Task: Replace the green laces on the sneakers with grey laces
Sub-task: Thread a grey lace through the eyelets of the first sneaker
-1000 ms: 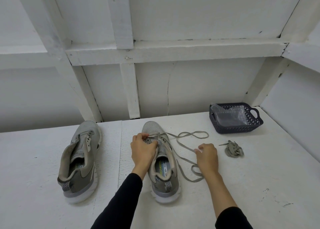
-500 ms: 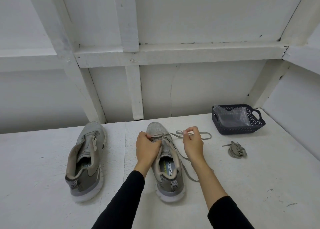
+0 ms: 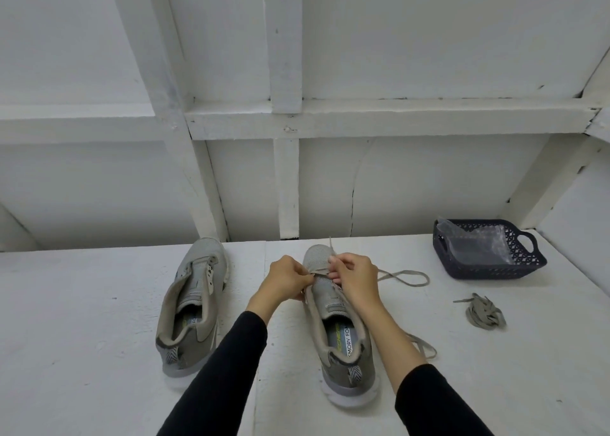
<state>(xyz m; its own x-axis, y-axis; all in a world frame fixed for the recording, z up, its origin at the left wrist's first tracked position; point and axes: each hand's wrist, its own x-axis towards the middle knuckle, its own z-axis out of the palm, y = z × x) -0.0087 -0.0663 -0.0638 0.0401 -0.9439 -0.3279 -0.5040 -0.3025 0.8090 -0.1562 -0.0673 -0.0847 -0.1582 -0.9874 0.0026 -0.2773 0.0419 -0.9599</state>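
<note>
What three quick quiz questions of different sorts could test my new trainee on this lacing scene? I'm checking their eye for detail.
1. True or false: the left sneaker has a lace threaded through it.
2. Where does the bundled lace lie? A) in the basket B) on the table C) inside a sneaker
3. Fill in: both the left hand and the right hand pinch the ____ on the right sneaker.

Key: 1 false; 2 B; 3 lace.
</note>
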